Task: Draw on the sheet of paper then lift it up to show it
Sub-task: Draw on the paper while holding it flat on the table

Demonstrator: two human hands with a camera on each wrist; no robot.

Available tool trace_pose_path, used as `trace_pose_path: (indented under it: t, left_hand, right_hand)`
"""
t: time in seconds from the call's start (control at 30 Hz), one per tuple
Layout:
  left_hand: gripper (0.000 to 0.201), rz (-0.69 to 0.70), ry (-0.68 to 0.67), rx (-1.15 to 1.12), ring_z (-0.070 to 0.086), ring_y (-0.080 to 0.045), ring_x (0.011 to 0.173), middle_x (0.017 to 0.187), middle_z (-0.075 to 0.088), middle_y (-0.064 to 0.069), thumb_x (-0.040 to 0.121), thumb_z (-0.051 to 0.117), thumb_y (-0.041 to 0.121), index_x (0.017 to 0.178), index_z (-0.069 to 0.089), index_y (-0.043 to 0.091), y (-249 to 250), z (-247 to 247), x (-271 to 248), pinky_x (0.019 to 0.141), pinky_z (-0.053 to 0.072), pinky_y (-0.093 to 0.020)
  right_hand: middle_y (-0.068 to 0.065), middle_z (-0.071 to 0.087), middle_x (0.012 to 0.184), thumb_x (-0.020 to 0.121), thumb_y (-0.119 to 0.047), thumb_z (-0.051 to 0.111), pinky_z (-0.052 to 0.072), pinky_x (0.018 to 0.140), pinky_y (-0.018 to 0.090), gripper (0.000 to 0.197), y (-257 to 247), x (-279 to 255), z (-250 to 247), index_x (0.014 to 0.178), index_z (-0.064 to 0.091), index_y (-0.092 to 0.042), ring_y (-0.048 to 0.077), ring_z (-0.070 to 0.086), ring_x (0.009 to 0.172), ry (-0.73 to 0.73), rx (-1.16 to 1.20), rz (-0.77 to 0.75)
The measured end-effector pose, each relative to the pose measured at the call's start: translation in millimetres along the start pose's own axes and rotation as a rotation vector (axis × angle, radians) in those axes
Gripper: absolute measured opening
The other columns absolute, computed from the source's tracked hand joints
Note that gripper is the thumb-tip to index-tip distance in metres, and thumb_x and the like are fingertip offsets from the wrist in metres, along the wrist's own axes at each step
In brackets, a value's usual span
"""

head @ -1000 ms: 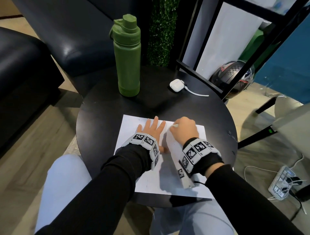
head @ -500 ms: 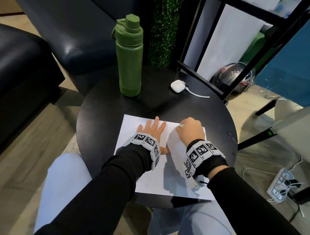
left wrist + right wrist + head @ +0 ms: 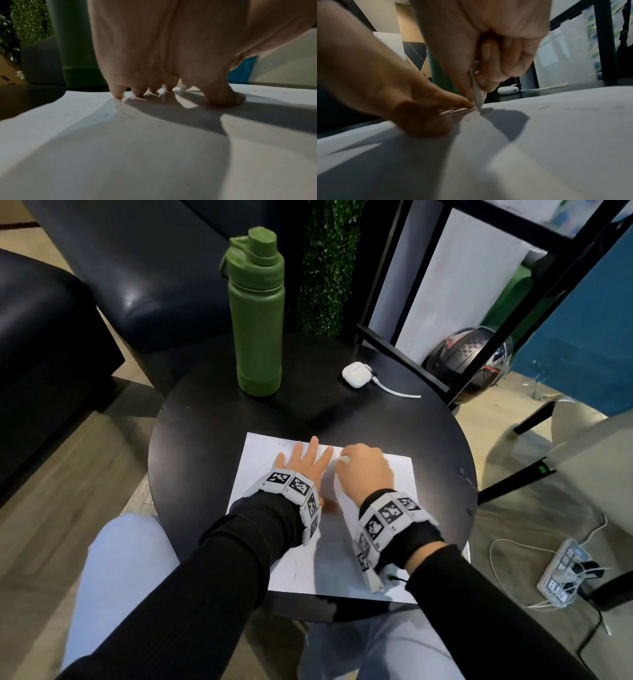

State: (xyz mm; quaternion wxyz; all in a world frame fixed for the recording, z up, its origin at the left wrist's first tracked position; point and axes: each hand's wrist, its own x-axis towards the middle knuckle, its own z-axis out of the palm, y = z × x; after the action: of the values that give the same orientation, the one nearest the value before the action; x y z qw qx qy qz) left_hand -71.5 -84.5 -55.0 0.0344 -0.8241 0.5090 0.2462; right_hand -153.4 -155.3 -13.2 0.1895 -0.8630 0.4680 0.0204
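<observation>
**Pen tip down beside the bracing fingers, sheet pinned flat**

The right hand has thumb and fingers curled tight round a slim white pen, pinching it low on the barrel; in the right wrist view the tip meets the sheet of paper right at the fingertips of the left hand. That left hand lies flat, fingers straight and slightly spread, pressing on the upper middle of the sheet and holding nothing. The left wrist view shows the fingertips and thumb bearing down, with the palm arched clear of the paper.

The sheet lies on the round black table, its near edge reaching the table's front rim. Only a few faint marks show on it.

Judging from this, the drawing step is in hand and the lift has not begun. Risks as I see them:

- The pen runs so close to the bracing fingers that a stroke could ride onto them
- If the left hand eases off, the paper may slide or buckle under the pen; it already bows a little near the fingertips
- The overhanging near edge could crease under a sleeve

A green bottle and a white earbud case with its cable stand well behind the sheet, apart from it
</observation>
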Motion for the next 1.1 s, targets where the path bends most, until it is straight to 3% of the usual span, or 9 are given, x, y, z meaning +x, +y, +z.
trace_pose_path:
  t: [0.07, 0.27, 0.4, 0.47, 0.53, 0.63, 0.83, 1.0, 1.1]
  left_hand:
    - [0.097, -0.001, 0.012, 0.000, -0.005, -0.028, 0.146, 0.158, -0.014, -0.004, 0.086, 0.063, 0.040, 0.151, -0.008, 0.027, 0.3, 0.8, -0.8, 0.115, 0.009, -0.050]
    - [0.103, 0.015, -0.046, 0.016, -0.009, -0.030, 0.146, 0.158, -0.018, -0.005, 0.081, 0.060, 0.059, 0.150, -0.010, 0.027, 1.0, -4.7, -2.6, 0.115, 0.006, -0.052]
    - [0.098, 0.021, -0.037, 0.012, -0.009, -0.032, 0.146, 0.157, -0.019, -0.005, 0.083, 0.060, 0.052, 0.149, -0.010, 0.036, 1.1, -1.3, -0.3, 0.114, 0.007, -0.054]
    - [0.097, 0.021, -0.035, 0.016, -0.009, -0.032, 0.146, 0.157, -0.019, -0.005, 0.084, 0.060, 0.052, 0.149, -0.010, 0.037, 1.0, -0.6, -0.1, 0.114, 0.007, -0.054]
    - [0.098, 0.021, -0.047, 0.008, -0.009, -0.032, 0.146, 0.158, -0.018, -0.005, 0.082, 0.060, 0.056, 0.149, -0.009, 0.035, 2.1, -2.5, -2.3, 0.114, 0.007, -0.054]
    - [0.100, 0.023, -0.064, 0.032, -0.010, -0.032, 0.146, 0.157, -0.020, -0.005, 0.082, 0.059, 0.058, 0.149, -0.011, 0.034, 3.1, -5.7, -3.6, 0.115, 0.006, -0.054]
    - [0.097, 0.015, -0.038, 0.032, -0.009, -0.032, 0.146, 0.157, -0.019, -0.006, 0.084, 0.060, 0.051, 0.149, -0.010, 0.035, 1.7, -2.5, -1.0, 0.114, 0.008, -0.054]
    - [0.100, 0.025, -0.075, 0.035, -0.011, -0.031, 0.146, 0.157, -0.021, -0.005, 0.082, 0.059, 0.058, 0.149, -0.011, 0.034, 2.9, -5.9, -3.7, 0.115, 0.006, -0.054]
    - [0.100, 0.017, -0.068, 0.028, -0.011, -0.031, 0.146, 0.157, -0.021, -0.005, 0.082, 0.059, 0.058, 0.149, -0.011, 0.034, 2.2, -6.1, -2.0, 0.115, 0.005, -0.053]
  right_hand:
    - [0.013, 0.065, 0.099, 0.089, -0.013, 0.043, 0.039, 0.070, 0.029, 0.024, 0.2, -0.6, 3.9, 0.098, 0.065, -0.010, 0.033, 0.061, 0.092, 0.005, 0.000, 0.001]
    - [0.014, 0.061, 0.092, 0.086, -0.009, 0.043, 0.038, 0.069, 0.028, 0.025, 30.7, 3.3, -16.9, 0.097, 0.065, -0.006, 0.032, 0.049, 0.077, 0.040, 0.014, 0.140]
    - [0.010, 0.061, 0.090, 0.090, -0.014, 0.043, 0.038, 0.070, 0.027, 0.025, 15.4, -4.5, -3.2, 0.098, 0.066, -0.009, 0.031, 0.060, 0.092, 0.001, 0.020, 0.008]
    - [0.008, 0.061, 0.090, 0.091, -0.017, 0.043, 0.037, 0.069, 0.026, 0.024, 15.8, -5.9, 1.1, 0.097, 0.066, -0.011, 0.029, 0.059, 0.087, -0.017, -0.010, -0.027]
    - [0.009, 0.057, 0.085, 0.088, -0.014, 0.044, 0.038, 0.068, 0.028, 0.023, 26.3, -2.2, -5.5, 0.094, 0.066, -0.009, 0.032, 0.057, 0.083, -0.005, -0.038, 0.025]
    - [0.016, 0.061, 0.096, 0.085, -0.008, 0.044, 0.039, 0.070, 0.031, 0.024, 43.5, 3.9, -19.3, 0.097, 0.065, -0.005, 0.035, 0.053, 0.083, 0.028, -0.051, 0.140]
    - [0.009, 0.060, 0.086, 0.088, -0.014, 0.045, 0.038, 0.068, 0.026, 0.017, 15.8, -7.0, -0.5, 0.086, 0.061, -0.010, 0.028, 0.057, 0.082, -0.032, -0.035, -0.044]
    - [0.013, 0.056, 0.089, 0.086, -0.010, 0.044, 0.037, 0.069, 0.030, 0.024, 43.3, -0.3, -21.5, 0.098, 0.064, -0.005, 0.033, 0.053, 0.083, 0.015, -0.062, 0.138]
    - [0.015, 0.061, 0.092, 0.085, -0.009, 0.044, 0.039, 0.070, 0.029, 0.023, 32.4, -2.7, -18.8, 0.095, 0.064, -0.004, 0.036, 0.057, 0.091, 0.036, -0.035, 0.110]
